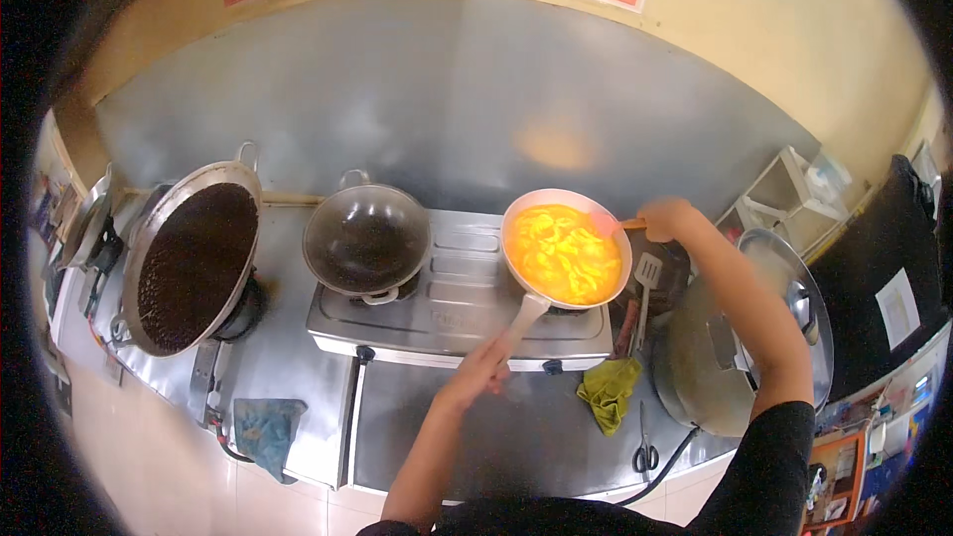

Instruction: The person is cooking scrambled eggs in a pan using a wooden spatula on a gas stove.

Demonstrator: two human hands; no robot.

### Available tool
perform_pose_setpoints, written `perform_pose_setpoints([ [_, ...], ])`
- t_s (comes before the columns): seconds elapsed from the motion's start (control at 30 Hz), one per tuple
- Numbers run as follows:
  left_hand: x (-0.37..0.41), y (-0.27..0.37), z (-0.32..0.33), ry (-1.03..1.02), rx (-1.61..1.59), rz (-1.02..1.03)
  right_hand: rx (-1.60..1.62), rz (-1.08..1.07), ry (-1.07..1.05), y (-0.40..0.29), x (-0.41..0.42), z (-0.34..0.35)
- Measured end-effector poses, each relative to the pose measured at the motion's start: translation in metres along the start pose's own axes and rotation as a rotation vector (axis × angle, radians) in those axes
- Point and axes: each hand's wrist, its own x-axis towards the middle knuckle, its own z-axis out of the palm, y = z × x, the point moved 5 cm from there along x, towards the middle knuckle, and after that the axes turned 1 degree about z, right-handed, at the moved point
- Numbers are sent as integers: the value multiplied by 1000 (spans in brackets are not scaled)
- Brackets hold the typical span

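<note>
My left hand (479, 372) is closed around the pale handle of a frying pan (527, 197) on the right burner of a two-burner gas stove (454, 313). Bright yellow, partly set egg (566, 253) fills the pan. My right hand (665, 220) grips the wooden handle of a pink spatula (604, 224), whose blade touches the egg at the pan's right side. On the left burner rests a dark wok (366, 238) with two loop handles.
A large wok of dark contents (197, 268) stands far left, near a blue cloth (268, 432). Right of the stove are a slotted turner (648, 272), a green cloth (609, 393), scissors (645, 447) and a big lidded pot (692, 357). A metal backsplash (417, 89) rises behind.
</note>
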Motion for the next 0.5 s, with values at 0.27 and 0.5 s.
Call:
perform_pose_setpoints([
  [0.27,1,5,6,-91,-26,-8,-101,-57,71,-3,34,50],
  [0.5,-4,2,3,-76,-29,-24,-98,-177,134,-33,-8,25],
])
